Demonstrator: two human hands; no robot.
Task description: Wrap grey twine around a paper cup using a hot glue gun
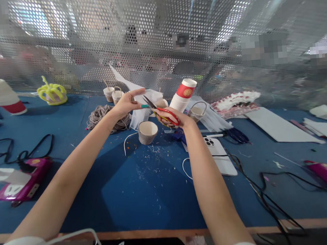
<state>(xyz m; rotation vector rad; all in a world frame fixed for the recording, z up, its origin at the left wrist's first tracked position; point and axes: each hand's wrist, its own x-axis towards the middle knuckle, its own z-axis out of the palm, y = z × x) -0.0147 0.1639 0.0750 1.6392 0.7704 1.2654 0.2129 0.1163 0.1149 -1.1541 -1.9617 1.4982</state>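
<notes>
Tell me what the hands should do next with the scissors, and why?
Probably close the scissors for one small snip. The right hand has its grip on the red handles, the blades stand open, and the left hand is at the white piece beside the blades.

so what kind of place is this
Likely a craft workbench: the right hand holds red-handled scissors, cut paper cups and a twine coil lie on the blue table.
</notes>
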